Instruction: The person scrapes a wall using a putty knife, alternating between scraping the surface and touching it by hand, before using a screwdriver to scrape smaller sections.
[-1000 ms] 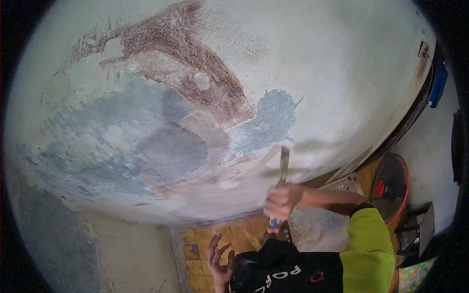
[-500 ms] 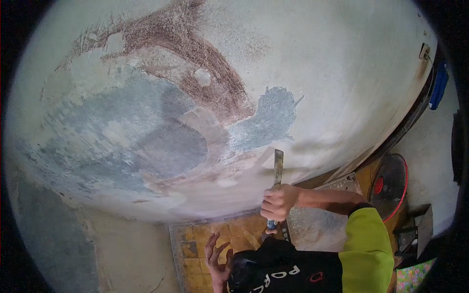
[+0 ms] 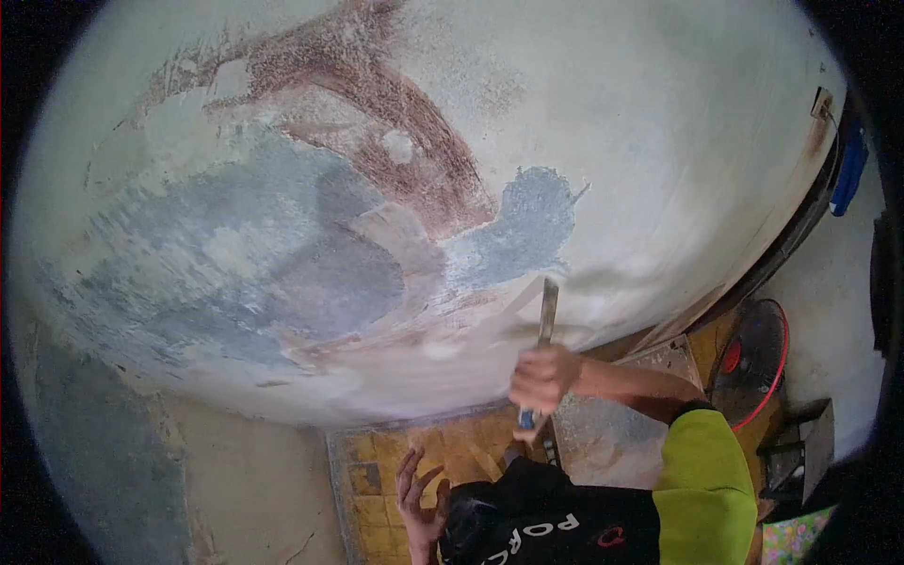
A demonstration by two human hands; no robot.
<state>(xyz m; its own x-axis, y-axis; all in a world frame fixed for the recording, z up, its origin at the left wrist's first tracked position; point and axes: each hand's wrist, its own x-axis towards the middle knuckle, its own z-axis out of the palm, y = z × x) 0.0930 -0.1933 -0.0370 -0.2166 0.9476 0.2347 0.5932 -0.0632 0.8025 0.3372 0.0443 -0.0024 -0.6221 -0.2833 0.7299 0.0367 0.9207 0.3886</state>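
Observation:
My right hand is wrapped around the handle of a scraper, its long narrow metal blade pointing up towards the wall. The blade tip overlaps the lower edge of a grey patch on the pale painted wall. Below my fist the handle end shows blue. My left hand hangs low beside the dark shirt, fingers spread and curved, holding nothing. To the left, the wall carries a larger bare grey area and a rough reddish-brown band above it.
Below lies a yellow tiled floor with a dusty pale board on it. A black fan with a red rim stands at the right, near a dark stool. A wall socket with a cable sits at the upper right.
My right hand and the scraper have shifted slightly right, the blade tip rising to the grey patch's lower edge. My left hand stays nearly in place.

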